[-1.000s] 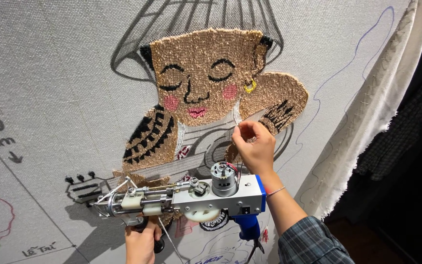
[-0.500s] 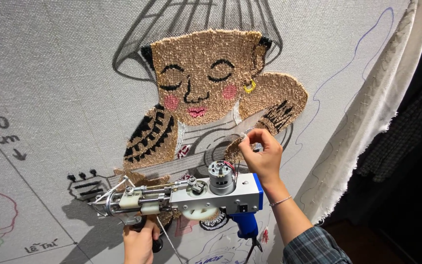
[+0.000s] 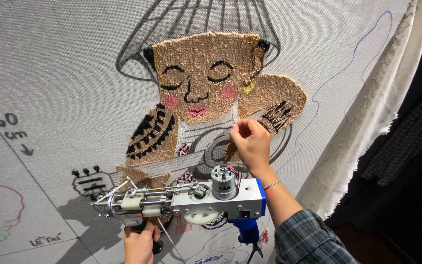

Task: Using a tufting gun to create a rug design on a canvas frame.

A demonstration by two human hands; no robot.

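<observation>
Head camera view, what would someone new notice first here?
Probably the tufted figure in tan yarn, with closed eyes and pink cheeks, high at the centre of the grey cloth. Below it, the left hand holds a silver and blue tufting gun, while the right hand pinches at the cloth beside the figure's arm.

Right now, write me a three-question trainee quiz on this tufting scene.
1. True or false: the right hand grips the tufting gun.
2. Which hand holds the gun's lower handle? A) left hand B) right hand
3. Fill in: the right hand's fingertips pinch at the ____ stretched on the frame.

Key: 1 false; 2 A; 3 cloth, beside the tufted figure.
</observation>
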